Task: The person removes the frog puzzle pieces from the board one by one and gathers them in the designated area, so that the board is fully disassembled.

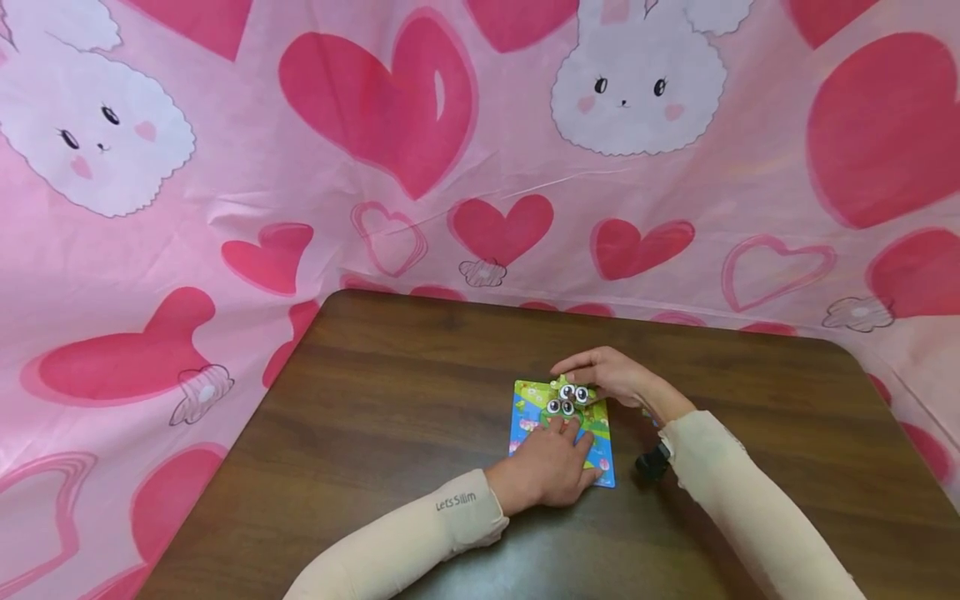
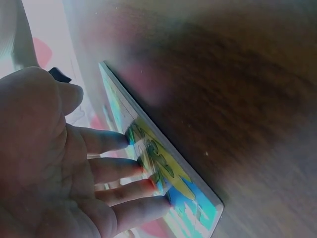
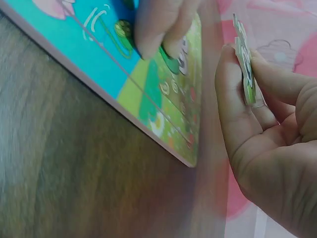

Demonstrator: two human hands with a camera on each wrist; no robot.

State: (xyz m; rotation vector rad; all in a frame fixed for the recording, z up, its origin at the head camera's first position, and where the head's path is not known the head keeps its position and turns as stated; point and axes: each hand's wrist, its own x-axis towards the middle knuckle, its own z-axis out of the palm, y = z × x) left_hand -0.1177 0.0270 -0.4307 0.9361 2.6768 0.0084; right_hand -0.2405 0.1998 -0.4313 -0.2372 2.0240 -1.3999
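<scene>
Spreading over the near half of a bright picture board (image 1: pixel 600 447), the person's left grip (image 1: pixel 551 468) comes first from the left: fingers apart, tips touching the board, nothing grasped, probably steadying it against sliding. The board lies flat on the brown bench (image 1: pixel 420 417). From my remote station I make out a green frog (image 1: pixel 561 407) at those fingertips; whether it is printed or a loose piece I cannot tell. Just right of it in my head view is a thin cut-out piece (image 1: pixel 573 392) with big eyes, clamped between the thumb and fingers of the right grip (image 1: pixel 617 375). My right wrist view shows it edge-on, apart from the board, one end jutting past the fingertips, which I judge leaves much of its outline uncovered.
</scene>
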